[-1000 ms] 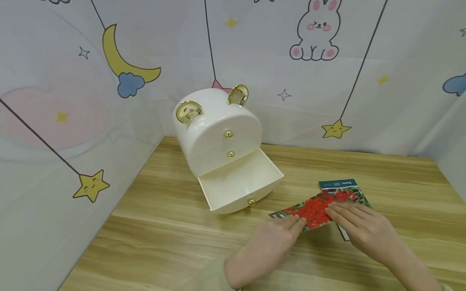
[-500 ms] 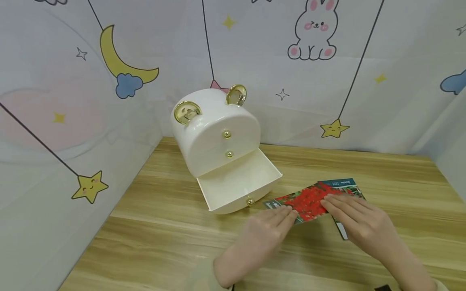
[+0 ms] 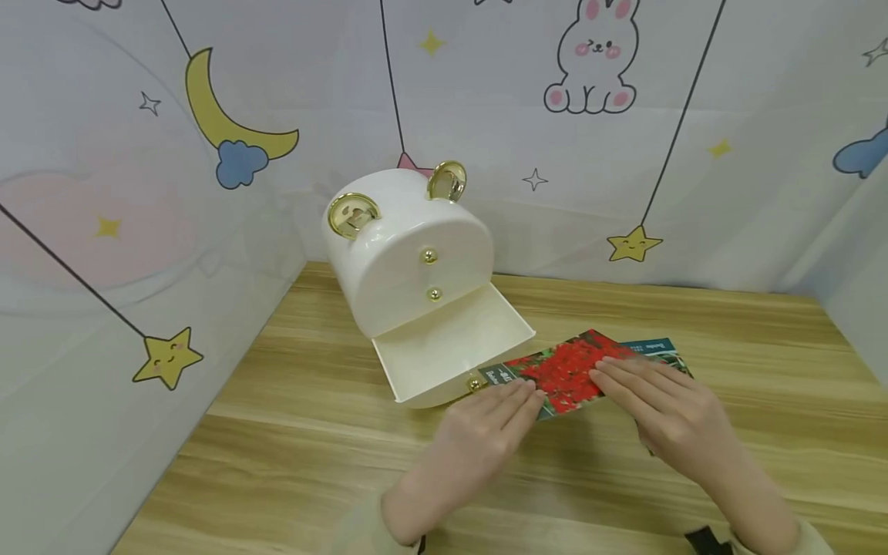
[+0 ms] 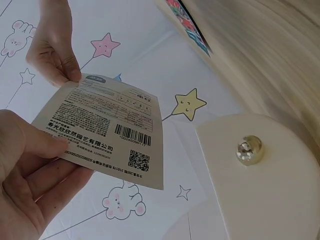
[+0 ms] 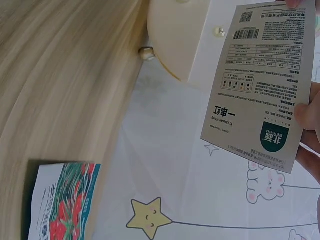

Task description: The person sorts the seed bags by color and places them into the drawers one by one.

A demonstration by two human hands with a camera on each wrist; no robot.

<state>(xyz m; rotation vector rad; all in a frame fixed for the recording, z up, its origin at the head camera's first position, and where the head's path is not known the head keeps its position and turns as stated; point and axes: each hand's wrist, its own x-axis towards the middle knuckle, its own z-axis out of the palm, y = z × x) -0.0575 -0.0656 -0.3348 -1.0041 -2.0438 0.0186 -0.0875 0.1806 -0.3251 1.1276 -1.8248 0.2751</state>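
Observation:
A flat seed packet [image 3: 563, 373] with red flowers on its front is held raised above the table by both hands. My left hand [image 3: 489, 426] pinches its left end between thumb and fingers. At the other end, my right hand [image 3: 669, 408] grips it the same way. Both wrist views catch the printed back of this packet [image 4: 107, 127], with a barcode and text. A second seed packet [image 5: 65, 202] lies on the table, partly covered by the right hand in the head view. The held packet's left corner overlaps the front of a pulled-out drawer [image 3: 454, 339].
The drawer belongs to a white bear-eared drawer box [image 3: 409, 223] with gold knobs [image 3: 429, 255], standing towards the back of the wooden table [image 3: 277, 455]. A printed cloth backdrop [image 3: 486, 92] with stars and a rabbit rises behind and at both sides.
Both hands have carried the seed packet to the left and slightly away, closer to the open drawer. More of its front shows. The second packet and the drawer box stay put.

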